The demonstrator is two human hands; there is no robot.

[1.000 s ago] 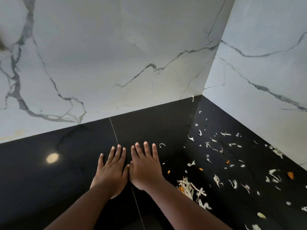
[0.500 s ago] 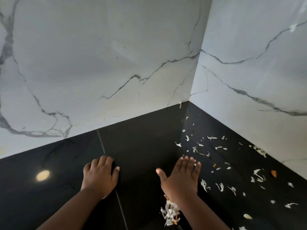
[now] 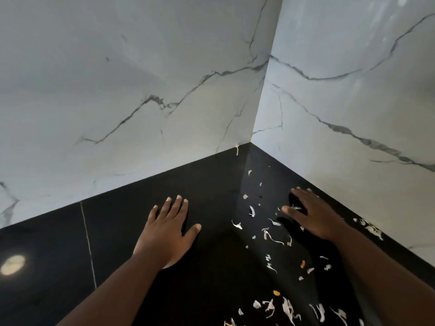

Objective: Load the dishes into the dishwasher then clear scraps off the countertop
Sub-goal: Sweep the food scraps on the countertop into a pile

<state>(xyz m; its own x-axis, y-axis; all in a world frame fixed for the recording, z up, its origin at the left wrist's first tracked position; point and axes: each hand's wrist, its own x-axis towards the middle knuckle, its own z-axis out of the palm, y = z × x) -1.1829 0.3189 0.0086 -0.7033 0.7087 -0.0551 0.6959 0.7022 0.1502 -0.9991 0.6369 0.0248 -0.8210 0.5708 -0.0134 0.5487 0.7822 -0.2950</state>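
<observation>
both hands are down on the black countertop [image 3: 117, 231] in the corner where two white marble walls [image 3: 117, 102] meet. the left hand [image 3: 168, 234] lies flat, fingers straight and close together, thumb out to the right, holding nothing, on a bare patch of the stone. the right hand [image 3: 313, 215] is further right and a bit farther back, near the right-hand wall, fingers spread out and relaxed, nothing gripped, sitting right in among the scraps [image 3: 270, 234]. those scraps are pale shreds and flakes with a few orange bits, scattered in a band from the far corner toward the near edge, mostly between the two hands and under the right forearm, with a thicker bunch at the near right. a small clump [image 3: 372, 228] sits against the right wall. a round light reflection [image 3: 13, 264] shows on the near left.
</observation>
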